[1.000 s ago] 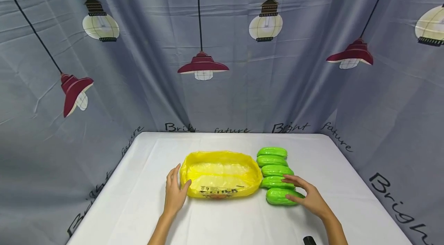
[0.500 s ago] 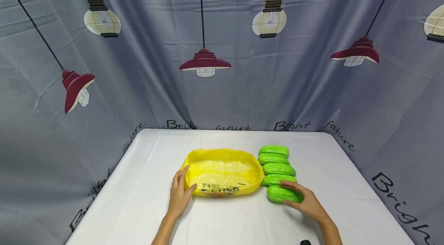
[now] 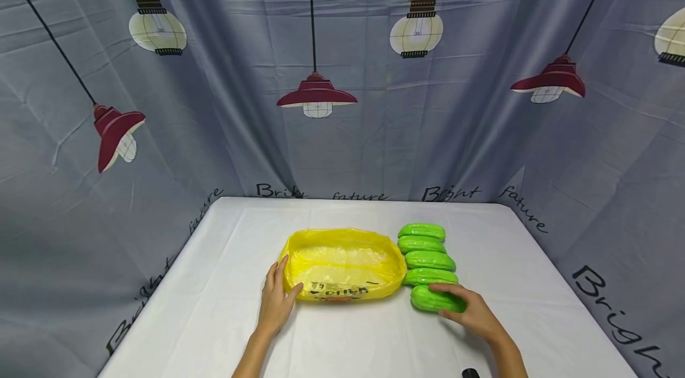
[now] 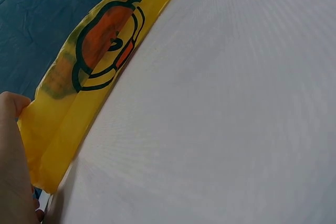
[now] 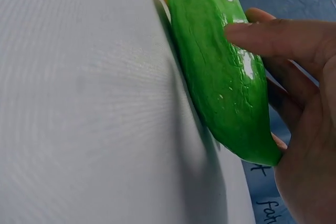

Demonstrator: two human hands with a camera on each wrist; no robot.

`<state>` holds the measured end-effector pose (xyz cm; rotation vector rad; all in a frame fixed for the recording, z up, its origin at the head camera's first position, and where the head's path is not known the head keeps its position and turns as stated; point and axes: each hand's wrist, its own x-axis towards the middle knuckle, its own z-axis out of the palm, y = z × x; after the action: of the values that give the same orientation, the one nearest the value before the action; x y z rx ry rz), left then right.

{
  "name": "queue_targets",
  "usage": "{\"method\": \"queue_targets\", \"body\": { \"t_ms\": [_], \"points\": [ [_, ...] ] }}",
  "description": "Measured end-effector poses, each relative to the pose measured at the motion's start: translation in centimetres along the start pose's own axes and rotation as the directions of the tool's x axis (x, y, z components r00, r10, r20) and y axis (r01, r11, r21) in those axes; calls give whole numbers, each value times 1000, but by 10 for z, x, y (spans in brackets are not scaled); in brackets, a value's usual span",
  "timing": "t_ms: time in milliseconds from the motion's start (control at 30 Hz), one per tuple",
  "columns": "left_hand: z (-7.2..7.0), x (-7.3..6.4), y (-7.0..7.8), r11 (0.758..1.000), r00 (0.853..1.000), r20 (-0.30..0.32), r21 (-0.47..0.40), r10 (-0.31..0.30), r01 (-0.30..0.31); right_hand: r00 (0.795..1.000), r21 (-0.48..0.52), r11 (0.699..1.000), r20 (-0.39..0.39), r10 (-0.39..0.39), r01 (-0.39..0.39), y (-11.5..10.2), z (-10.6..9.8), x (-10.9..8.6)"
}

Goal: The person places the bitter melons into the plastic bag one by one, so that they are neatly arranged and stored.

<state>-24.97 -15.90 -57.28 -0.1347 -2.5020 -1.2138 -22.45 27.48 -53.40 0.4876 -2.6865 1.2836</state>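
A yellow plastic bag (image 3: 342, 293), its wide mouth spread open and printing on its near side, sits mid-table. My left hand (image 3: 276, 302) holds the bag's left end, thumb on the near side and fingers round the far side; in the left wrist view the thumb (image 4: 16, 103) rests at the rim. To the right of the bag several glossy green cucumbers (image 3: 430, 260) lie in a column. With thumb and fingers on opposite sides, my right hand (image 3: 473, 309) grips the nearest cucumber (image 5: 215, 72), which lies low over the tabletop.
The table (image 3: 342, 342) has a white cover. A small black object (image 3: 470, 372) shows at the bottom edge, left of the right forearm. Grey-blue curtains (image 3: 342, 158) printed with lamps and lettering enclose the back and sides.
My right hand has come down to the left and taken hold of the nearest cucumber. My left hand has moved in against the bag's left end. The head view has shifted slightly.
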Motion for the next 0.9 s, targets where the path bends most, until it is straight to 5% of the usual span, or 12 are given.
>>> {"method": "queue_targets", "body": {
  "t_ms": [467, 900],
  "points": [
    [-2, -1, 1, 1000, 1000, 5, 22, 2, -2, 993, -67, 991, 32, -112, 114, -1, -1, -1],
    [-1, 0, -1, 1000, 1000, 4, 19, 25, -25, 996, -73, 994, 46, -74, 77, -15, -3, -4]
  ]
}}
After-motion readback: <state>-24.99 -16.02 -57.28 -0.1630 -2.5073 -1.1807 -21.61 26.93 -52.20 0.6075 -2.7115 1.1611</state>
